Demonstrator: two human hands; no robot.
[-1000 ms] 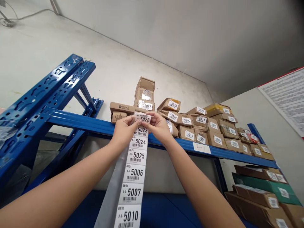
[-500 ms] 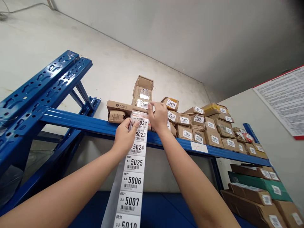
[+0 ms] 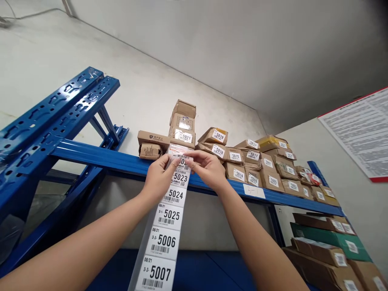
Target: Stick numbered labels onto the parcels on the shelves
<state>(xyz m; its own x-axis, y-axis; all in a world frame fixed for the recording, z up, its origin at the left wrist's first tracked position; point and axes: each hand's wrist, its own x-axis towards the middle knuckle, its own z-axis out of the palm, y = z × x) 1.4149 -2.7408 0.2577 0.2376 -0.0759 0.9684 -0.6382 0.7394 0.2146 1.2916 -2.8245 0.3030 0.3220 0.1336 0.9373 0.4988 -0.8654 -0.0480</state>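
Note:
A long strip of white number labels (image 3: 168, 216) hangs down between my forearms, printed with 5023, 5024, 5025, 5006 and 5007. My left hand (image 3: 160, 173) pinches its left edge near the top, by the partly covered label above 5023. On the opposite edge, my right hand (image 3: 209, 165) has thumb and fingers closed on that same top label. Just above my fingers is a box marked 5021 (image 3: 183, 137), at the shelf's front. A small brown box (image 3: 150, 151) lies left of my left hand, beneath a flat carton (image 3: 154, 138).
A blue shelf beam (image 3: 121, 159) runs across, with a handwritten tag (image 3: 254, 191) on it. Several labelled boxes (image 3: 218, 150) are stacked along the shelf to the right. Blue rack uprights (image 3: 60, 109) stand at left. Lower right, cartons and a green box (image 3: 333, 238) are piled.
My right hand has come down from the box marked 5021 to the top of the label strip. The strip has risen less into view, its lower labels now further down. My left hand keeps its pinch.

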